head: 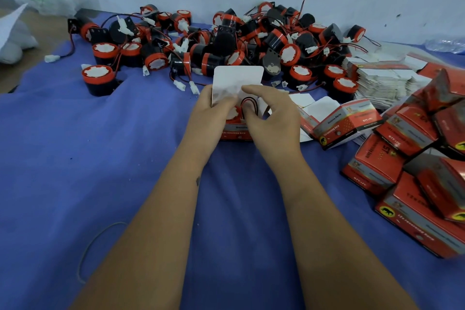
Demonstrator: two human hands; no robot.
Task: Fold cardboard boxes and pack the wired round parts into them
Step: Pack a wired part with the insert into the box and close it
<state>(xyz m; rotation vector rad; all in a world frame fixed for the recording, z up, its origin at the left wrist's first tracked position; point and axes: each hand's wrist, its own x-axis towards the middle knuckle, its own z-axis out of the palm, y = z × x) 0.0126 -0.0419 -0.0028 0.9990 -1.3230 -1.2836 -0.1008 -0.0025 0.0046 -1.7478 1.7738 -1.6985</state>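
Both hands on one open red box (pixel 235 132) mid-cloth. Left hand (pixel 214 111) grips its left side, white top flap (pixel 237 80) standing up. Right hand (pixel 270 114) pinches the red/black wires (pixel 247 106) of a round part (pixel 234 114) sitting inside. Loose pile of wired round parts (pixel 226 40) along the far edge of the blue cloth (pixel 88 158). Flat box blanks (pixel 385 80) and folded red boxes (pixel 415 158) on the right edge.

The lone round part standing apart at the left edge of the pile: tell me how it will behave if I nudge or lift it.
The round part stands on its flat end, so a nudge would probably slide it, not roll it. Tipped onto its curved side, it could roll. Its wire seems to run toward the pile and may drag or snag when lifted.
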